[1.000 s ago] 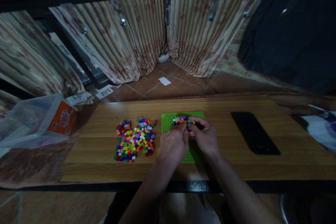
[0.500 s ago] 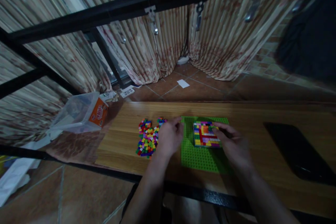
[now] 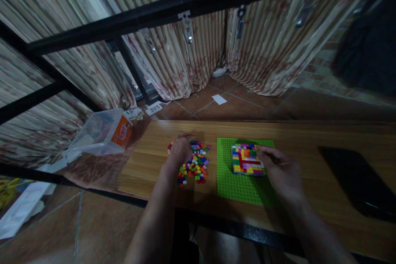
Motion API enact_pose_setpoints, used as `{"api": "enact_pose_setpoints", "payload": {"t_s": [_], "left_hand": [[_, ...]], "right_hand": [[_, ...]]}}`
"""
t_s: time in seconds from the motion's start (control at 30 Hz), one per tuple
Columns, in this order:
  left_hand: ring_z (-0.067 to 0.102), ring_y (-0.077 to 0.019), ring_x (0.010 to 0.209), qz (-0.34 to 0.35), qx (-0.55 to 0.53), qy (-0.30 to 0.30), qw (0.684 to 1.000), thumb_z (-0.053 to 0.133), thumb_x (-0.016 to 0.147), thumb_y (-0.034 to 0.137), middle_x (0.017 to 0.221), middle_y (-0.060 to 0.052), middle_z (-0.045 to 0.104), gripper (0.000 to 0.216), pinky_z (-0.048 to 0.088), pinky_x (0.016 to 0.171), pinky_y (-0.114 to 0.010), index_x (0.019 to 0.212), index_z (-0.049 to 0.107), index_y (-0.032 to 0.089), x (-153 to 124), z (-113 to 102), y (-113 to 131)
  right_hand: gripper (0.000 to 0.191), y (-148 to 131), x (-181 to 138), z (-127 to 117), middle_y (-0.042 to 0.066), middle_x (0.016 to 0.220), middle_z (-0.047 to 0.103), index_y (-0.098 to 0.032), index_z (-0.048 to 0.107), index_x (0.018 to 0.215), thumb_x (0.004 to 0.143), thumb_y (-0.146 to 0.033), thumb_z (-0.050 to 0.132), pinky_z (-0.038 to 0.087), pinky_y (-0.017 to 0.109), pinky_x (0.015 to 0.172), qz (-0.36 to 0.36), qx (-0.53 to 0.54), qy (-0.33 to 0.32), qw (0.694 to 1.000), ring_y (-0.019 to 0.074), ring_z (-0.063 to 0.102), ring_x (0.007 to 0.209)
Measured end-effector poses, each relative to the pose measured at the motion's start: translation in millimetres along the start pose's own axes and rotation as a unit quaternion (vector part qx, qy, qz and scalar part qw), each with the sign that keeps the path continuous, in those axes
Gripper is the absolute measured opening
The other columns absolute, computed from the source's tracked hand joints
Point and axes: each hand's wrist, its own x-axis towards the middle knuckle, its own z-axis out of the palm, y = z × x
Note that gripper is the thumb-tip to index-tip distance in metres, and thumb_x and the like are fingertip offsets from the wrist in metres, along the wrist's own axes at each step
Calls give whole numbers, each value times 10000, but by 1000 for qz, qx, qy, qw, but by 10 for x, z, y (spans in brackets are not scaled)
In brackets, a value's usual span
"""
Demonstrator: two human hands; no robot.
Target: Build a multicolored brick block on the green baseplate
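Note:
My left hand [image 3: 181,150] is over a loose pile of small colourful toy bricks [image 3: 198,163], its fingers reaching out above the pile's far left part and hiding some bricks. No brick shows in it. On a green studded baseplate [image 3: 225,183] sits a square, low build of colourful bricks [image 3: 247,159], with a red line pattern on its top. At the build's right edge, the thumb and fingers of my right hand [image 3: 283,173] are closed on its far right corner. Part of that edge is hidden behind the fingers.
A black phone-like slab [image 3: 355,179] lies on the wooden table [image 3: 142,165] at the right. Left of the table stands a clear plastic box [image 3: 99,132] with an orange label. A dark metal bar [image 3: 161,10] crosses before the curtains [image 3: 204,53].
My left hand has moved left, from beside the baseplate to above the brick pile. My right hand stays at the build's right edge. The view has shifted slightly.

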Motion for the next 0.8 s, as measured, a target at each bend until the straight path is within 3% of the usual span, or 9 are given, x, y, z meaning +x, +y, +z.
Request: {"api": "enact_pose_setpoints", "payload": {"t_s": [0.13,0.33,0.4,0.47,0.53,0.6,0.7,0.8], "left_hand": [[632,-226,1100,12,-4,-11,1000,479,770,34,1108,-107,720,407,465,1040,-356,1059,732,170,17,17,-4],[642,-236,1004,-34,-10,-2,999,517,815,107,1042,-124,689,276,489,965,-376,1017,701,147,-18,-84,13],[648,-223,962,-49,-80,21,995,525,832,143,1014,-112,689,235,500,931,-374,995,693,146,-49,-157,49],[649,-201,966,-47,-223,48,973,540,849,195,1013,-90,696,215,501,918,-347,1001,684,144,-91,-210,142],[659,-192,974,-58,-408,37,911,600,845,278,1056,-79,702,277,514,876,-317,1079,668,145,-143,-212,305],[689,-194,892,-80,-560,-36,824,647,832,373,985,-77,720,357,528,779,-297,1109,671,150,-203,-160,527],[711,-189,845,-94,-681,-141,713,732,783,372,923,-92,739,352,515,750,-271,1045,706,139,-287,-27,874],[722,-199,852,-98,-740,-190,638,774,758,335,945,-107,751,336,521,770,-283,1019,714,132,-338,98,1113]], "right_hand": [[293,-23,0,3,79,963,760,-212,759,866,689,-439,704,548,411,786,1,11,1,1000,243,692,853],[301,23,18,-6,80,946,761,-207,757,891,719,-447,697,544,409,776,-10,3,-3,1000,245,691,846],[288,30,28,-10,77,935,753,-207,753,893,744,-444,684,542,419,793,-33,-5,9,999,241,685,846],[262,5,26,-11,74,952,737,-211,749,886,778,-433,663,530,436,846,-87,-22,38,995,242,672,893],[229,-56,1,-6,73,979,717,-220,743,875,810,-415,643,510,447,905,-159,-38,68,984,245,653,964],[200,-138,-48,8,66,1003,708,-239,735,901,848,-391,616,503,443,929,-209,-38,56,976,239,642,1005],[159,-251,-144,39,49,1038,700,-266,724,949,875,-345,608,506,419,929,-245,-27,9,969,220,643,1010],[186,-310,-213,53,39,1073,699,-287,712,1040,899,-303,593,511,382,928,-262,-12,-76,962,200,648,1033]]}}
